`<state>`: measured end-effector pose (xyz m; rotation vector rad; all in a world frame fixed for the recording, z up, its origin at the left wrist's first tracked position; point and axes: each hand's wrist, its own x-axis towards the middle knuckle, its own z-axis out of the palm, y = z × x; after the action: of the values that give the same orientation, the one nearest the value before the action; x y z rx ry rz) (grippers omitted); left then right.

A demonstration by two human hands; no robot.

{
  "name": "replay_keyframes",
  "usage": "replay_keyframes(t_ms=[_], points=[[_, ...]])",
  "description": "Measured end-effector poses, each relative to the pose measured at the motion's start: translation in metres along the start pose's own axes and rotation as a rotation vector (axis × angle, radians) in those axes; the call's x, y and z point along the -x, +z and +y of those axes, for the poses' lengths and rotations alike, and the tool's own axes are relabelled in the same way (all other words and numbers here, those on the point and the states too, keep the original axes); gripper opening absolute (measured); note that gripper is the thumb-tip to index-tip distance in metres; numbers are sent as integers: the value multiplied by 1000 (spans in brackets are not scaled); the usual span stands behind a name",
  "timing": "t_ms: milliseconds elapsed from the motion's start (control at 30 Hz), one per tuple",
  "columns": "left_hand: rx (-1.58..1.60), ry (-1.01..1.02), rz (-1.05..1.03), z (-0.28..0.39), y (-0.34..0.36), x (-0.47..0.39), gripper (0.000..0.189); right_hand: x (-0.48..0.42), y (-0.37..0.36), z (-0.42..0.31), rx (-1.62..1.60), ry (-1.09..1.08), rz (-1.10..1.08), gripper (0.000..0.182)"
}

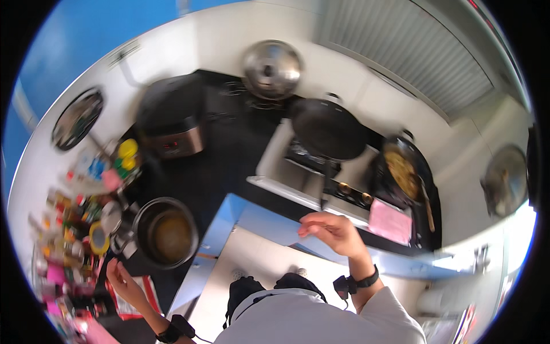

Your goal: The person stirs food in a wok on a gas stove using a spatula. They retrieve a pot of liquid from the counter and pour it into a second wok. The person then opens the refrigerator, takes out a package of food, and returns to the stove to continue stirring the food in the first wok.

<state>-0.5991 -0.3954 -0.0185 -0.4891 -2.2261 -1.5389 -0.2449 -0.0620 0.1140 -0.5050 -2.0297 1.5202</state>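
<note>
My right hand (333, 232) is raised in front of the gas stove (275, 163), its fingers bent and nothing visible between them. A black wok (328, 129) rests over the burner, its handle pointing toward that hand. To its right, a second dark pan (401, 167) holds yellowish food, with a wooden-handled utensil (427, 206) leaning in it. My left hand (122, 279) hovers at the lower left beside a red and white packet (139, 296), apparently holding nothing. Just above and right of it, a metal pot (195, 232) contains brownish liquid.
A black rice cooker (174, 112) stands in the back corner. Against the wall leans a steel lid (273, 69). Bottles and jars (71, 245) crowd the left counter. A pink cloth (390, 221) lies at the stove's front right, and a range hood (408, 51) hangs above.
</note>
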Motion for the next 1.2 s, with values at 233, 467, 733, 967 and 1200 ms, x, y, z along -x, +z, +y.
replay_keyframes(t_ms=[233,467,733,967,1200], points=[[521,145,-696,213,206,106,10,179,-200,-51,385,-257,798,19],[854,-27,-1678,358,304,299,21,264,-366,22,1162,261,589,45],[578,-425,-2424,449,339,425,50,233,-405,56,1619,76,302,18],[635,-423,-2398,473,326,441,40,150,-466,4,1469,302,451,19],[667,-405,-2403,471,327,442,33,183,-511,32,281,554,795,11]])
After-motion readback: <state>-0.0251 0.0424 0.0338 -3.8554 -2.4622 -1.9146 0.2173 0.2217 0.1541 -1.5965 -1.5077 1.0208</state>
